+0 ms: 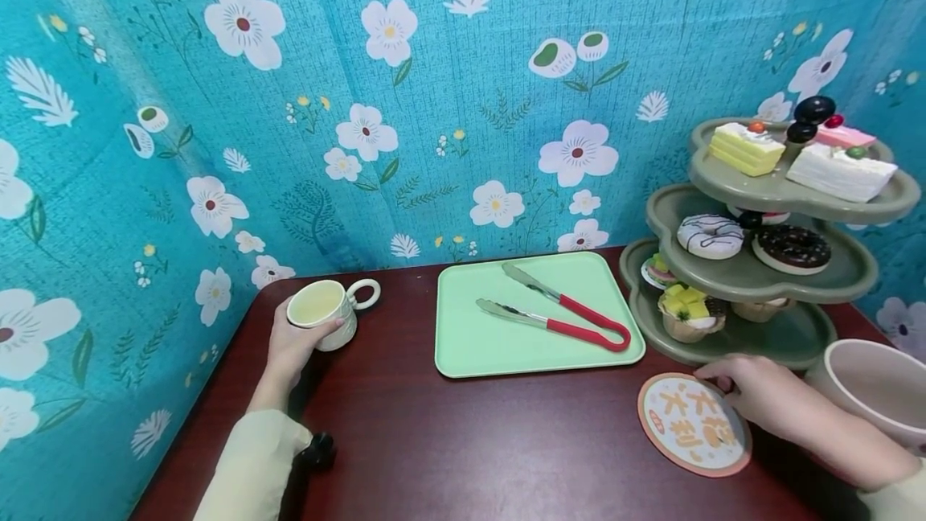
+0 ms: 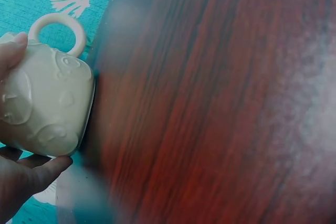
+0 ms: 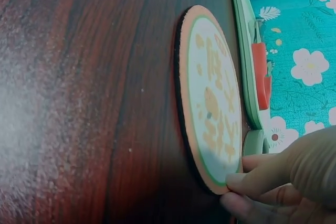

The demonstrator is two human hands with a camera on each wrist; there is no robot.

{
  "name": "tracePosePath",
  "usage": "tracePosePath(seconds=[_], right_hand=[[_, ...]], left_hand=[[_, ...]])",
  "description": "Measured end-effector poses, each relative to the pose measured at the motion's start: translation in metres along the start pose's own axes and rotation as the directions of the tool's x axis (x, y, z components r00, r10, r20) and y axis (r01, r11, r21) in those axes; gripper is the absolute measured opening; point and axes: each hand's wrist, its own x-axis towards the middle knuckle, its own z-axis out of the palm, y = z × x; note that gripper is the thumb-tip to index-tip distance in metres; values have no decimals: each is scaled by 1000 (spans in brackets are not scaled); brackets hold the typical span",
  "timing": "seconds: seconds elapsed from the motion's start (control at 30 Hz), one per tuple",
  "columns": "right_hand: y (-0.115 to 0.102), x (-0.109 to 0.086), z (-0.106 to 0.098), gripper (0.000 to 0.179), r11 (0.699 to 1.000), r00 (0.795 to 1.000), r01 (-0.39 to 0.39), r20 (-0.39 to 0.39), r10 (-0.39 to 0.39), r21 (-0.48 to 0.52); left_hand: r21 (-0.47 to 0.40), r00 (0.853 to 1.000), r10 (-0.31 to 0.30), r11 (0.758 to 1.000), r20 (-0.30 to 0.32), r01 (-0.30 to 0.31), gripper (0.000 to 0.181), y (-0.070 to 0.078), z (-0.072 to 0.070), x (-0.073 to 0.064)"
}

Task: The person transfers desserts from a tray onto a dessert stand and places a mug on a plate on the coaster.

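My left hand [image 1: 298, 340] grips a cream mug [image 1: 340, 334] by its body at the table's left side, thumb near the rim. The mug's ring handle points right in the head view, and raised round shapes mark its wall in the left wrist view [image 2: 52, 98]. On the right, my right hand [image 1: 755, 392] pinches the edge of a round coaster [image 1: 687, 428] with orange lettering and an orange rim. In the right wrist view the coaster [image 3: 210, 103] shows a dark underside, close over the tabletop, with thumb and fingertips at its near edge.
A green tray [image 1: 463, 344] with red-handled tongs [image 1: 579, 332] lies at the back middle. To its right stands a three-tier stand [image 1: 767, 284] of cakes, donuts and tarts. A large pale cup [image 1: 839, 368] is beside my right forearm. A floral cloth hangs behind the table.
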Motion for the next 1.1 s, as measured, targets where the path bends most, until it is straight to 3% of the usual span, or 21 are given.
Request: tracePosePath(seconds=[0.2, 0.43, 0.73, 0.9, 1.1], right_hand=[[1, -1, 3, 31, 999, 1000, 18, 17, -17, -39], [0, 0, 1, 30, 997, 999, 49, 18, -48, -54], [-4, 2, -14, 31, 999, 997, 5, 83, -9, 51], [-10, 3, -21, 35, 993, 998, 58, 2, -58, 99], [-18, 4, -24, 32, 983, 985, 144, -109, -131, 116]], left_hand=[[32, 999, -19, 999, 35, 18, 103, 5, -2, -5], [24, 997, 1, 1000, 77, -3, 103, 10, -5, -11], [20, 992, 28, 999, 120, -30, 103, 21, -8, -24], [24, 989, 40, 999, 144, -44, 102, 27, -8, -29], [10, 982, 58, 998, 179, -61, 101, 33, -4, -35]])
